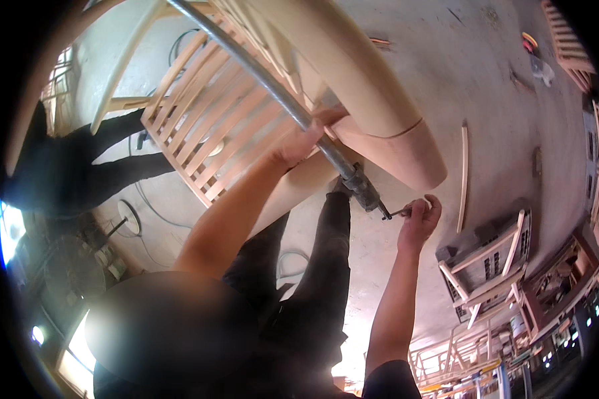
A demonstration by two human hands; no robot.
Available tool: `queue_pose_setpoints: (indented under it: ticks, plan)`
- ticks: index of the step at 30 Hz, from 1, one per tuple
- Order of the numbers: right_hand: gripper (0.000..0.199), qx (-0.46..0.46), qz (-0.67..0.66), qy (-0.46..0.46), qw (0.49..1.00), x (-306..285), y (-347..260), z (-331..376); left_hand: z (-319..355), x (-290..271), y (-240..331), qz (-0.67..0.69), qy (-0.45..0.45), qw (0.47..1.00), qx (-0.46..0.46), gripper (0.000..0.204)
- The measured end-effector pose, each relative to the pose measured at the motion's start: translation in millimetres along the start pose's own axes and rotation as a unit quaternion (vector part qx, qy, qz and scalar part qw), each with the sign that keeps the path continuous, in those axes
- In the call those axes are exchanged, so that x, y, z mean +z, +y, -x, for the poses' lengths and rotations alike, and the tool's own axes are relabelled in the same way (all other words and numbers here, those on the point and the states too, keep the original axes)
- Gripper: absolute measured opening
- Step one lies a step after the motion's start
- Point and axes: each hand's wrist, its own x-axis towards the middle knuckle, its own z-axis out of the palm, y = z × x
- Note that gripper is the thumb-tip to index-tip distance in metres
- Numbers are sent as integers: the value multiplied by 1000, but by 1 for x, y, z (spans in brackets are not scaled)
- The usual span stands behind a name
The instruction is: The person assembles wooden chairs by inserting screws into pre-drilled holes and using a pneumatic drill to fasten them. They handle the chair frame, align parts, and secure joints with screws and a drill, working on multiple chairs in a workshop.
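Note:
A long grey pipe clamp runs slantwise along a pale wooden furniture frame with thick rounded parts. Near the clamp's lower end, my left hand is closed around the pipe, close to a joint in the wood. The screw head of the clamp sits just past the rounded wooden end. My right hand pinches the small crank handle at the screw's tip, fingers curled. A slatted wooden panel lies behind my left forearm, as part of or beside the frame; I cannot tell which.
At the left stands another person in dark clothes. A loose wooden strip lies on the concrete floor to the right, near a crate-like wooden frame. Cables trail across the floor at left. More wooden frames stand at lower right.

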Motion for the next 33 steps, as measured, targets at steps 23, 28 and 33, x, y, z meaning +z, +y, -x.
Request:
queue_pose_setpoints:
  ticks: [23,28,33]
  plan:
    - [31,238,-58,46,968,34,30,165,5,12,-1,111,74,989,-56,55]
    - [26,82,98,20,992,18,-18,149,5,10,-22,121,74,988,-57,55]
    - [30,-65,226,80,969,-15,-9,44,1,-6,-42,100,14,994,-42,61]
